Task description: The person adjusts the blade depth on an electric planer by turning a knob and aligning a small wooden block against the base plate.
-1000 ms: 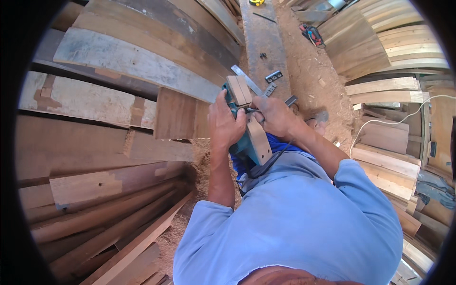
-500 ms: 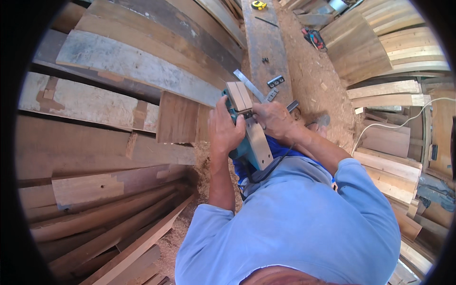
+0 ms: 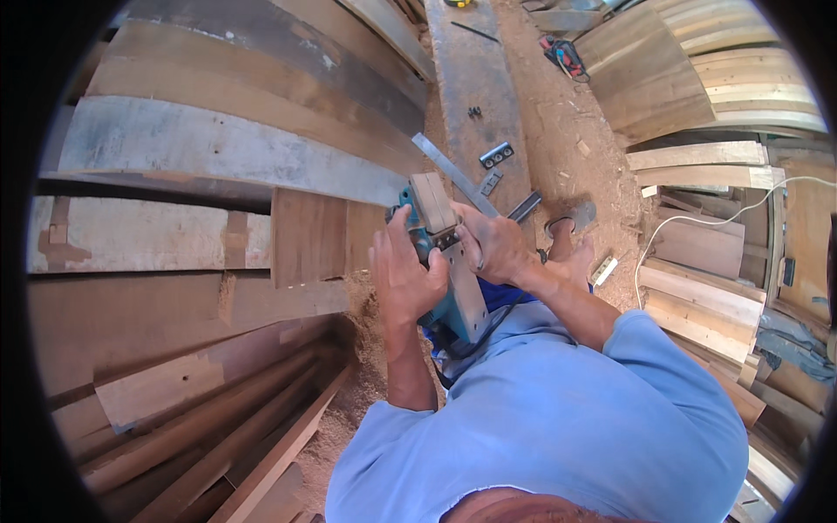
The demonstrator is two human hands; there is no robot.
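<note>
Planer (image 3: 445, 315), teal, one: over your lap, sole turned up, dark drum showing at mid-length; its cord (image 3: 499, 321) trails by your shorts.
Left hand (image 3: 405, 277): clamped on the planer's left side, thumb near the drum, covering part of the body.
Right hand (image 3: 499, 246): fingers bent against the sole's right edge by the drum; whether they pinch anything, you cannot tell, as the hand hides it.
Surface (image 3: 478, 74), long and narrow, beyond the planer. On it: metal strip (image 3: 445, 164), slanting, its near end close behind your right hand; silver bar (image 3: 497, 155) with three round marks; small black pieces (image 3: 474, 112); thin dark rod (image 3: 475, 32); yellow item (image 3: 458, 3), cut by the picture's edge.
Floor (image 3: 558, 166), strewn with shavings: red-and-black tool (image 3: 565, 57); pale strip (image 3: 602, 271) near your foot.
Boards (image 3: 218, 144) crowd your left; more timber (image 3: 702, 301), crossed by a white cable (image 3: 697, 221), your right.
</note>
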